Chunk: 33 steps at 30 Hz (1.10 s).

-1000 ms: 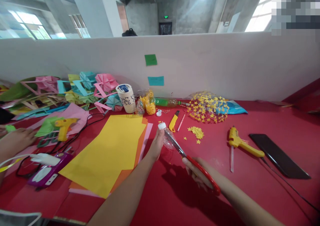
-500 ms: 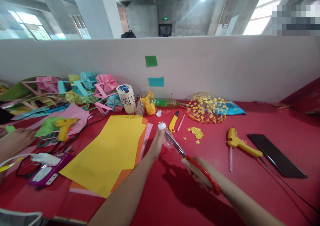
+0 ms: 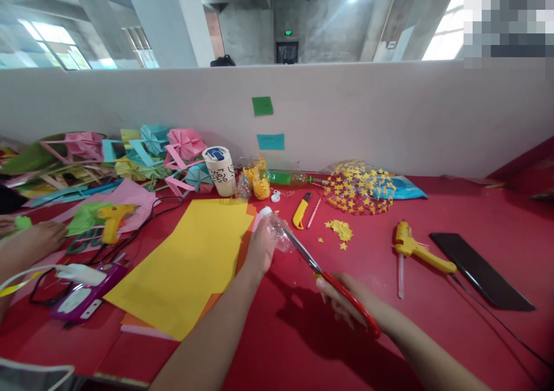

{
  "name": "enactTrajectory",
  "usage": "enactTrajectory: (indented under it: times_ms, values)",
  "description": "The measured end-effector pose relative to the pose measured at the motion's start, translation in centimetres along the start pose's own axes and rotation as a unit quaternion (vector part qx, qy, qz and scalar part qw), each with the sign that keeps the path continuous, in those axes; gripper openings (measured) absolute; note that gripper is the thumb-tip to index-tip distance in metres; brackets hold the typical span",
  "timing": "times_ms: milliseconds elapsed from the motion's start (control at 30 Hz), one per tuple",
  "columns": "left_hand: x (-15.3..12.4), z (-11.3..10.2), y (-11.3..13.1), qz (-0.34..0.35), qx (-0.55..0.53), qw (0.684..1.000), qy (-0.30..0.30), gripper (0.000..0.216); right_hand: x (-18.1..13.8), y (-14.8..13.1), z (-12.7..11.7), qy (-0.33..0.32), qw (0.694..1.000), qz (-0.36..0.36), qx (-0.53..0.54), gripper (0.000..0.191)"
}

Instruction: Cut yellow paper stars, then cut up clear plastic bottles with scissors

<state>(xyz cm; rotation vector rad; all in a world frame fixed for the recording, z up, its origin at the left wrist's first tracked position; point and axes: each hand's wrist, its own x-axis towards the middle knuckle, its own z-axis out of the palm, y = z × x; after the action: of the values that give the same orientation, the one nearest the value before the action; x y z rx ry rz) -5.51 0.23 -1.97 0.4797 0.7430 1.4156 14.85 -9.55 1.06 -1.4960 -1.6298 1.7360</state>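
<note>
My left hand (image 3: pixel 261 247) is closed around a clear plastic bottle piece (image 3: pixel 282 235) with a white cap (image 3: pixel 265 211) pointing away from me. In my right hand (image 3: pixel 346 299) is a pair of scissors (image 3: pixel 309 256) with red handles, its blades pointing up and left. The blade tips reach the clear plastic; whether they touch it I cannot tell. Beyond my hands lie a yellow utility knife (image 3: pixel 301 211) and a thin pink-and-white stick (image 3: pixel 314 213). A small pile of yellow stars (image 3: pixel 340 228) is to the right of them.
Yellow paper (image 3: pixel 186 258) lies left of my forearm. A glue gun (image 3: pixel 422 249) and a black phone-like slab (image 3: pixel 480 271) are at right. A white cup (image 3: pixel 219 172) stands near the partition (image 3: pixel 346 114). Another person's hand (image 3: pixel 41 241) is beside a purple power strip (image 3: pixel 89 293).
My left hand has shifted a little left, and the bottle piece with its cap has moved and turned with it. The scissors stay in nearly the same place.
</note>
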Motion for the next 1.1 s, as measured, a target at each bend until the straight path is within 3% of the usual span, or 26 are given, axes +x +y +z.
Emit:
enactTrajectory:
  times_ms: [133,267,433,700,1100]
  values:
    - [0.2,-0.3,1.1,-0.051,-0.101,0.993,0.016,0.027,-0.8,-0.2,-1.5,0.022,0.995,-0.056,-0.077,0.056]
    - [0.0,-0.3,1.6,-0.071,-0.122,0.990,0.010,0.026,-1.5,-0.3,-2.8,-0.001,0.989,-0.043,-0.145,0.056]
    - [0.0,-0.4,1.6,-0.061,-0.114,0.991,0.019,0.019,-1.5,0.0,-2.3,-0.041,0.992,-0.024,-0.121,0.053]
    - [-0.2,-0.1,0.8,-0.055,-0.079,0.995,-0.011,0.020,-1.1,-0.6,-0.7,-0.026,0.998,0.013,-0.053,0.065]
    - [0.2,-0.4,0.3,-0.035,-0.064,0.997,-0.033,0.023,-0.5,0.0,0.0,-0.013,0.999,0.044,0.003,0.066]
